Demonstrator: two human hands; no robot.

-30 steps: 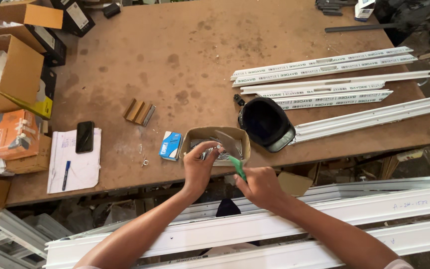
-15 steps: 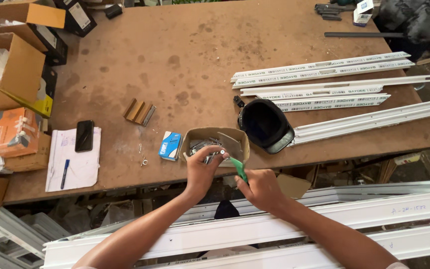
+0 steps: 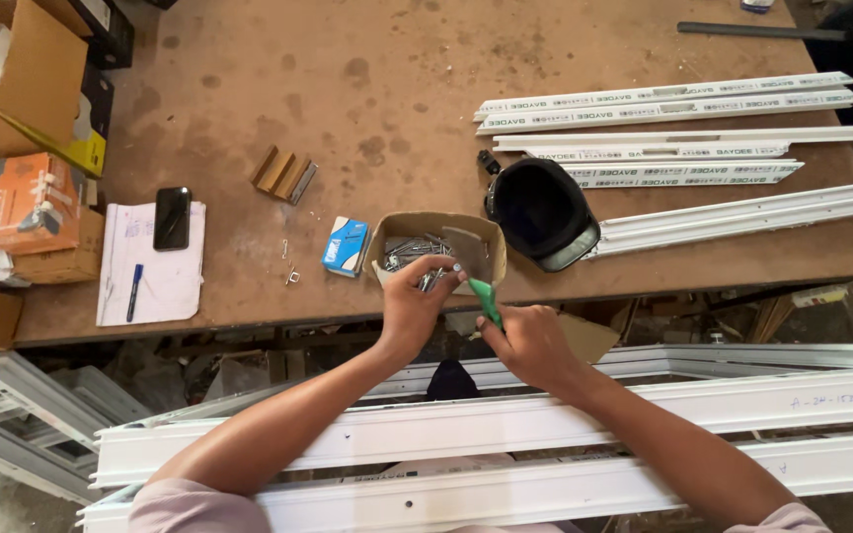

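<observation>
Left hand (image 3: 415,306) curls over the cardboard box (image 3: 433,225), fingertips pinching screws (image 3: 409,251); right hand (image 3: 530,343) grips a green-handled screwdriver (image 3: 484,299), tip angled up.

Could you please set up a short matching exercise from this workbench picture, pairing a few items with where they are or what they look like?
Things:
1. phone
2. cardboard box of screws
3. black cap
4. screwdriver handle

Descriptions:
A. green, in the right hand
B. lying on a white sheet of paper
C. the left hand reaches into it
D. beside the white profiles

Pairs: 1-B, 2-C, 3-D, 4-A
</observation>
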